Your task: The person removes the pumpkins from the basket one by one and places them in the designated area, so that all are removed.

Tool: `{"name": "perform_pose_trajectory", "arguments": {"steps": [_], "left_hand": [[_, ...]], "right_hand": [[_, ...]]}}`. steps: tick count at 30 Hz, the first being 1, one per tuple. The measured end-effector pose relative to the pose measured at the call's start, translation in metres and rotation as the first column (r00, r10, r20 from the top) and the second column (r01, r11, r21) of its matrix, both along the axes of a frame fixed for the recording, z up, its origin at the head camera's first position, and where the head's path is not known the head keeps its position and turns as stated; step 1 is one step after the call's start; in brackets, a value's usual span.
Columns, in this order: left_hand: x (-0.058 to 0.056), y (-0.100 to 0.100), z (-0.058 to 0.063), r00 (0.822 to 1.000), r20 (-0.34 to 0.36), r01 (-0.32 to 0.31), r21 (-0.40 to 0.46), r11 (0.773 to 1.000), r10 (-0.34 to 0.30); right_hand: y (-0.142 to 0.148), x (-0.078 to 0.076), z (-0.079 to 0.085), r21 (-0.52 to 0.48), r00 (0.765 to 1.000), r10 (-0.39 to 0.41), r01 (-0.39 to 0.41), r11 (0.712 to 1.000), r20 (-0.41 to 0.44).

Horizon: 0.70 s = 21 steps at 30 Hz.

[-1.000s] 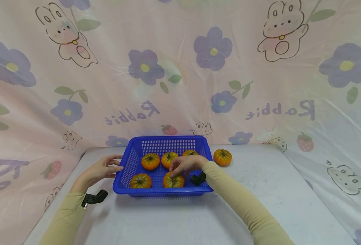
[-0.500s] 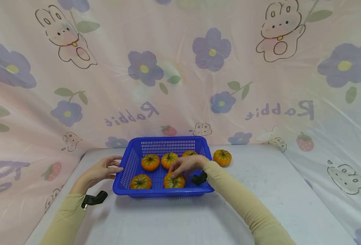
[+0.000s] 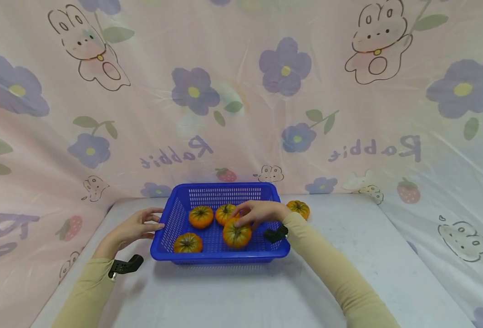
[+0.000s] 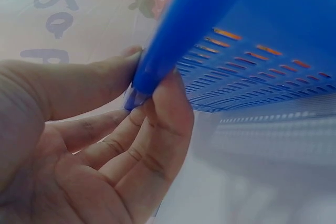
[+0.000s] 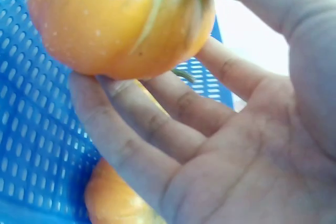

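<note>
A blue plastic basket (image 3: 221, 256) with slotted sides stands on the table and holds several small orange pumpkins. My left hand (image 3: 136, 228) pinches the basket's left rim (image 4: 157, 61) between thumb and fingers. Over the basket's right half, my right hand (image 3: 259, 213) grips a pumpkin (image 3: 237, 234), thumb on top and fingers curled under its far side. In the right wrist view that pumpkin (image 5: 123, 22) is off the basket floor, with another pumpkin (image 5: 118, 195) below. Inside the basket a pumpkin (image 3: 201, 217) sits at back left, another pumpkin (image 3: 188, 243) at front left, and one pumpkin (image 3: 225, 213) at back middle.
Outside the basket, beyond its right side, a pumpkin (image 3: 299, 208) lies on the white table (image 3: 348, 237), partly behind my right wrist. A patterned cloth (image 3: 241, 136) hangs close behind the table and along its sides.
My right hand has raised the front-right pumpkin from the basket floor and moved slightly up and right with it. It now covers the back-right pumpkin. My left hand stays on the rim.
</note>
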<state>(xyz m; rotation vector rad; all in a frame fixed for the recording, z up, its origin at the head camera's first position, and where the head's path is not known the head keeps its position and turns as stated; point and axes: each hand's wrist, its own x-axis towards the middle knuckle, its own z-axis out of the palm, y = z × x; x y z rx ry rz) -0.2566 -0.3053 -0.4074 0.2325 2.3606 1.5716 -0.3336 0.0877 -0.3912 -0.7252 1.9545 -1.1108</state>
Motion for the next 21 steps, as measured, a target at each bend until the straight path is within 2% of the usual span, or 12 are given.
{"name": "perform_pose_trajectory", "arguments": {"steps": [10,16,21], "left_hand": [[0.003,-0.002,0.000,1.000,0.002,0.023,0.024,0.999,-0.023],[0.003,-0.001,0.000,1.000,-0.003,0.018,0.028,0.999,-0.018],[0.002,-0.001,-0.001,1.000,-0.004,0.013,0.018,1.000,-0.013]], "right_hand": [[0.023,-0.001,0.013,-0.109,0.994,-0.102,0.104,0.989,0.030],[0.044,-0.004,0.023,-0.145,0.985,-0.169,0.163,0.976,-0.029],[0.068,-0.004,0.029,-0.162,0.966,-0.252,0.239,0.957,-0.064]]}}
